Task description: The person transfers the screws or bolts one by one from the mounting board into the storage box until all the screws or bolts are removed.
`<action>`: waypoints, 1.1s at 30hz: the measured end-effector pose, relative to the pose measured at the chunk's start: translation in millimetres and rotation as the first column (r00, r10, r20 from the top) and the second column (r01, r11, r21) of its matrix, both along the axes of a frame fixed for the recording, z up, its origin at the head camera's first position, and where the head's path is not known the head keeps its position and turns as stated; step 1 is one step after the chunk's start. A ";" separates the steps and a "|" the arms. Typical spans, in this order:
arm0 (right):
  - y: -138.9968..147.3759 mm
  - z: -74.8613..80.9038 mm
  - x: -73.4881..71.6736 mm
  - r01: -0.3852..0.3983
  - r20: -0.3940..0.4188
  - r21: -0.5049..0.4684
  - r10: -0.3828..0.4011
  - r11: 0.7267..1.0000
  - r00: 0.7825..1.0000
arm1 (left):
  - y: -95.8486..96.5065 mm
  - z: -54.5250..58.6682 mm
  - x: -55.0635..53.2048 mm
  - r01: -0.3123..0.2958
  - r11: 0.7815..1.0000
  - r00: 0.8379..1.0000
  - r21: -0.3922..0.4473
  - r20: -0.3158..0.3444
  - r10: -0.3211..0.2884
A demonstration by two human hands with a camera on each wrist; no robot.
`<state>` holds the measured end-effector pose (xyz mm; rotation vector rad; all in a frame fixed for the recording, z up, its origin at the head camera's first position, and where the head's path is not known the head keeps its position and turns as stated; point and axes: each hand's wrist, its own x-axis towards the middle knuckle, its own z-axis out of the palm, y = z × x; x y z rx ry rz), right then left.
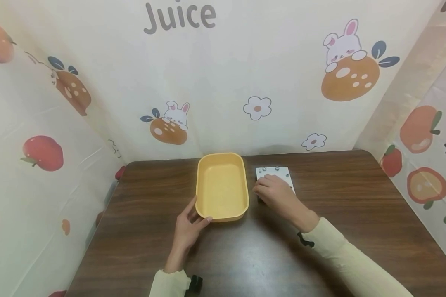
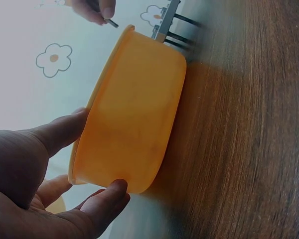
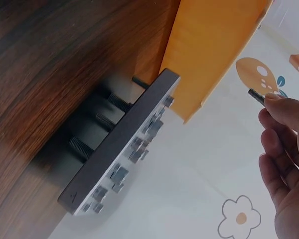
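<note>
My left hand (image 1: 187,227) holds the near left corner of a yellow rectangular tray (image 1: 223,189), thumb at its near rim and fingers along its left side. Between thumb and fingertips my right hand (image 1: 276,196) pinches a small threaded screw (image 3: 256,96), whose dark tip juts out. That hand is over a light-topped metal plate (image 1: 287,176) just right of the tray, partly hiding it in the head view. Seen from the right wrist, several bolt heads (image 3: 118,173) stand on the plate's face, and threaded shanks (image 3: 80,148) stick out below.
The dark wooden table (image 1: 145,235) carries the tray and plate near its back edge. White printed sheets hang as a back wall (image 1: 223,82) and along both sides. Inside the tray only its bare yellow bottom shows.
</note>
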<state>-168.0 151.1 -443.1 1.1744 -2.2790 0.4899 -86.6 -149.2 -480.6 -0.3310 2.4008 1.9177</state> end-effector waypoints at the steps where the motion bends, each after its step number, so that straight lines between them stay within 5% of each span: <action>1: -1.1 -0.5 -0.2 -0.004 -0.003 -0.003 0.004 1.000 1.000 | 0.0 -0.1 -0.2 0.000 1.000 1.000 -0.003 0.001 0.000; 33: -37.4 -11.0 0.7 -0.065 -0.005 0.020 0.065 0.998 0.998 | 0.6 -1.7 0.0 -0.007 1.000 1.000 0.007 0.003 0.007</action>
